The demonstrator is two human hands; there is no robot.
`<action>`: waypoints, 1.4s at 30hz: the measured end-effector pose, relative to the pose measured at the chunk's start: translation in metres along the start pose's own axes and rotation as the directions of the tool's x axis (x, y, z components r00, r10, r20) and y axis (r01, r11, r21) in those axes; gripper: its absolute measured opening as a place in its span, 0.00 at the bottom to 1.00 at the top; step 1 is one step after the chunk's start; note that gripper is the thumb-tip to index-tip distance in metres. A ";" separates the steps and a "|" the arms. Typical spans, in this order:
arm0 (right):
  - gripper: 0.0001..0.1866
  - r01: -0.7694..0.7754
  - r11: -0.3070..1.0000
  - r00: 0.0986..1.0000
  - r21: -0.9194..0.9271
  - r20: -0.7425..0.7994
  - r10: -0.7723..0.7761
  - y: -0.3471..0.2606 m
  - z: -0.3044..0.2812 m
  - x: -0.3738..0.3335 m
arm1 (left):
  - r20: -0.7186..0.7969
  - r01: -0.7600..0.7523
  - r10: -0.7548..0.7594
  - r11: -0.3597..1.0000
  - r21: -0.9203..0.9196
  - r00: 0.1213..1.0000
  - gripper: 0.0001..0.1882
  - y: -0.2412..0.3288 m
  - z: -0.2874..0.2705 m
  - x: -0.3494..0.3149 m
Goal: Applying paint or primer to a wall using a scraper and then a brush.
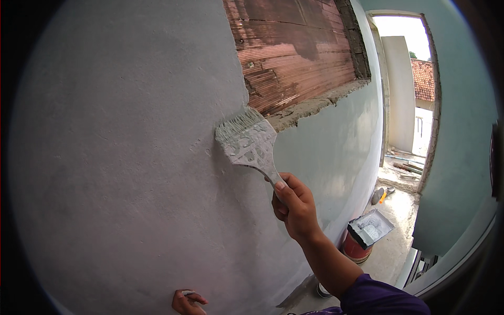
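Observation:
My right hand [296, 202] is closed around the handle of a wide paintbrush [251, 144], whose head is smeared with pale grey paint. The bristles press on the painted wall [131, 131], right by the lower left corner of a rough-edged opening. Ribbed reddish brick [294, 52] shows inside that opening. At the lower edge of the view, my left hand [188, 302] is near the wall with loosely curled fingers. No object shows in it, and a pale smear marks one finger; its lower part is cut off.
A paint tray [370, 228] rests on a red bucket [357, 248] on the floor to the right. Beyond it, a dark tool with an orange part [384, 196] lies near a doorway [407, 105]. A broken mortar ledge [320, 102] borders the opening.

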State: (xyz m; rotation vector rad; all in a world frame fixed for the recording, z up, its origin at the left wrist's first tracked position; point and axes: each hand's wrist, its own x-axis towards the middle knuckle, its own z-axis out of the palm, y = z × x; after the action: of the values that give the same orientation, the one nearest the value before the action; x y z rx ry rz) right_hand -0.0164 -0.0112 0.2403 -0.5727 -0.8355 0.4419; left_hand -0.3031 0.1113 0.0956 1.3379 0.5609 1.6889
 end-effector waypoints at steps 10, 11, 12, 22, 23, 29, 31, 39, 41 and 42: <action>0.10 0.009 1.000 1.000 -0.026 -0.022 -0.010 -0.005 0.002 -0.003 | -0.053 0.025 -0.022 0.998 0.055 0.998 0.20 -0.002 -0.002 0.001; 0.10 0.014 1.000 1.000 -0.020 -0.021 -0.014 -0.007 0.006 0.002 | -0.069 0.014 -0.011 0.999 0.038 0.998 0.20 -0.003 -0.001 0.001; 0.10 0.016 1.000 1.000 -0.013 -0.016 -0.016 -0.008 0.008 0.005 | -0.089 0.002 0.000 1.000 0.022 0.996 0.20 -0.004 -0.001 0.001; 0.10 -0.003 1.000 1.000 0.005 -0.021 0.003 -0.007 0.002 -0.002 | -0.059 -0.086 0.096 0.986 0.145 0.994 0.21 -0.004 0.004 -0.002; 0.10 0.017 1.000 1.000 -0.001 -0.005 -0.017 -0.010 0.005 0.005 | -0.059 -0.082 0.089 0.990 0.118 0.994 0.21 -0.005 0.004 -0.001; 0.11 -0.024 1.000 1.000 -0.002 0.002 0.024 0.001 0.003 0.001 | -0.052 -0.086 0.092 0.991 0.107 0.994 0.21 -0.003 0.003 -0.002; 0.11 -0.036 0.999 0.999 0.010 -0.020 0.036 0.000 0.004 -0.001 | -0.065 -0.082 0.089 0.992 0.099 0.994 0.21 -0.005 0.003 -0.001; 0.10 -0.026 1.000 1.000 0.003 -0.002 0.026 -0.002 0.009 0.011 | -0.034 -0.102 0.108 0.984 0.147 0.994 0.21 -0.005 0.002 -0.002; 0.11 -0.035 0.999 0.999 0.001 -0.015 0.035 0.004 0.005 -0.001 | -0.042 -0.082 0.088 0.987 0.140 0.995 0.21 -0.001 0.003 -0.003; 0.11 -0.041 0.999 0.999 -0.001 -0.030 0.041 0.004 0.003 -0.004 | -0.048 -0.063 0.070 0.989 0.131 0.996 0.21 -0.001 0.004 -0.002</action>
State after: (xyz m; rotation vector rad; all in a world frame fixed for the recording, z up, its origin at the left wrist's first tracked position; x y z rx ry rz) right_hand -0.0219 -0.0092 0.2371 -0.5972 -0.7968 0.4696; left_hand -0.2991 0.1091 0.0951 1.4212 0.6728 1.7713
